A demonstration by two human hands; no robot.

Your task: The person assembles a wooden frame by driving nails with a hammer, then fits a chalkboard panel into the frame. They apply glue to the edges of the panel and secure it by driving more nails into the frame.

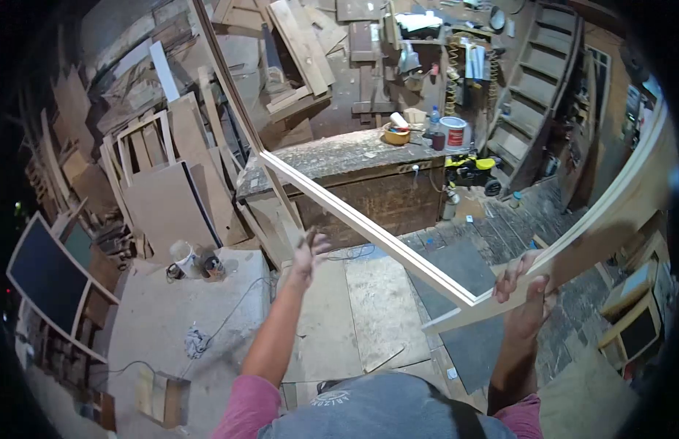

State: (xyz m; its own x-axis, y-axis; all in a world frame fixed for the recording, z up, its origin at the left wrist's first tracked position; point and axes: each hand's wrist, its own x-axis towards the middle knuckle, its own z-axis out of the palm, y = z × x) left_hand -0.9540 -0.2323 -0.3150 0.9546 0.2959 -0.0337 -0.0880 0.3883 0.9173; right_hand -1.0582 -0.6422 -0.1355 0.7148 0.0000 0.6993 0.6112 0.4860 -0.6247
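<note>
A large wooden frame stands tilted in front of me, its pale rail running from the workbench down toward my right. My right hand wraps around the wide side piece near the corner, thumb on one face and fingers over the edge. My left hand is raised with its fingers apart and holds nothing. It is nearest to the far corner of the frame, below the rail. Part of the frame runs out of view at the top and right.
A dusty workbench bears a paint can and an orange bowl. Boards lean at the left. A staircase rises at the back right. A cloth and a cable lie on the pale surface at left.
</note>
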